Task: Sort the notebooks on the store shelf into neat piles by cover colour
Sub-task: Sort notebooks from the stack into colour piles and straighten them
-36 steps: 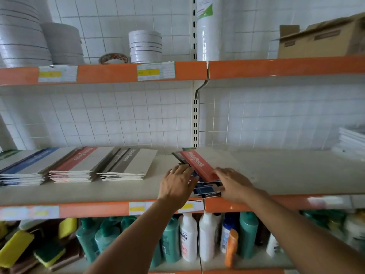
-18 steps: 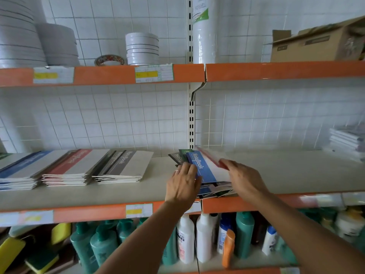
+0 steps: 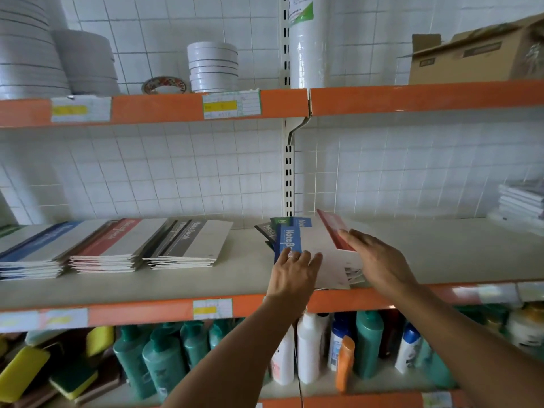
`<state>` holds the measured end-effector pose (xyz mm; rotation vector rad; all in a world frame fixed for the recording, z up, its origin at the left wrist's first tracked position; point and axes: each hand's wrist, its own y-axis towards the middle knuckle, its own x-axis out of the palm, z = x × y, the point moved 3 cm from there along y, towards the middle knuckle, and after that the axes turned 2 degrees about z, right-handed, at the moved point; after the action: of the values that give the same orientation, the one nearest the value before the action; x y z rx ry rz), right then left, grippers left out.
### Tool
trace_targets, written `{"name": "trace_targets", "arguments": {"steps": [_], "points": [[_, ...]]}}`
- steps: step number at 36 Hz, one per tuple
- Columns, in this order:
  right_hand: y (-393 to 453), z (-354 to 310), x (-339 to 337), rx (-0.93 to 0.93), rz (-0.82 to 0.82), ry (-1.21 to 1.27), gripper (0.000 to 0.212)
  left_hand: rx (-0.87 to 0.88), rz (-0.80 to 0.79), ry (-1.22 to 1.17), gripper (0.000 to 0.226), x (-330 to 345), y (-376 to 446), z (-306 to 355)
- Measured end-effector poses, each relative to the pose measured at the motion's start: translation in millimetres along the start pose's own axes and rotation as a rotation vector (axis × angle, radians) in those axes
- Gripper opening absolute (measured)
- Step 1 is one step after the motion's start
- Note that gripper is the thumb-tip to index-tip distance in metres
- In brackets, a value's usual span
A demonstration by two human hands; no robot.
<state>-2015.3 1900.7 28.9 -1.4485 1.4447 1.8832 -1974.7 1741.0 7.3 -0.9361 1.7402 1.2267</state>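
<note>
Red notebook (image 3: pixel 334 231) is tilting up in the right hand (image 3: pixel 375 260), whose fingers are gripping it. The left hand (image 3: pixel 293 273) is pressing flat, straight fingers on the blue notebook (image 3: pixel 290 241) topping the messy pile on the shelf (image 3: pixel 176 285).

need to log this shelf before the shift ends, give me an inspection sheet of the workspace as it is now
surface: middle shelf, pale top, orange front edge
job's things: blue pile, red pile, grey pile stand sorted; mixed pile unsorted; red notebook lifted on edge
clutter: white stack at far right
grippers: left hand flat on mixed pile; right hand holds red notebook
cables: nothing seen
surroundings: tape rolls and cardboard box above, bottles below
</note>
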Motion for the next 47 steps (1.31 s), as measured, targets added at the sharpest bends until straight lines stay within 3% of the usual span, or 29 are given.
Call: {"name": "trace_targets", "arguments": {"steps": [3,6,14,17,20,23,27,34,45,47], "points": [[2,-10,-2,-0.015,0.034,0.008,0.084,-0.001,-0.021,-0.039,0.035,-3,-8,-4],[8,-21,-9,-0.013,-0.046,-0.037,0.079,-0.049,-0.037,-0.120,0.027,-10,-16,-13],[23,-65,-11,-0.090,-0.072,0.021,0.077,-0.031,0.194,-0.128,0.031,-35,-50,-58],[30,-86,-7,-0.123,-0.070,0.032,0.077,-0.069,0.214,-0.095,0.061,-38,-68,-84],[36,-113,-2,-0.146,-0.073,0.038,0.075,-0.067,0.256,-0.061,0.034,-43,-93,-111],[43,-143,7,-0.200,-0.018,0.125,0.075,-0.148,0.217,-0.034,0.048,-46,-118,-144],[53,-186,23,-0.242,-0.051,0.136,0.077,-0.179,0.273,-0.012,0.052,-48,-158,-191],[61,-282,41,-0.271,0.050,0.174,0.073,-0.236,0.341,0.045,0.055,-51,-228,-279],[87,-397,46,-0.275,-0.132,0.053,0.078,-0.292,0.391,0.034,0.065,-43,-277,-386],[96,-408,49,-0.288,-0.135,0.034,0.076,-0.286,0.422,0.048,0.049,-41,-278,-398]]}}
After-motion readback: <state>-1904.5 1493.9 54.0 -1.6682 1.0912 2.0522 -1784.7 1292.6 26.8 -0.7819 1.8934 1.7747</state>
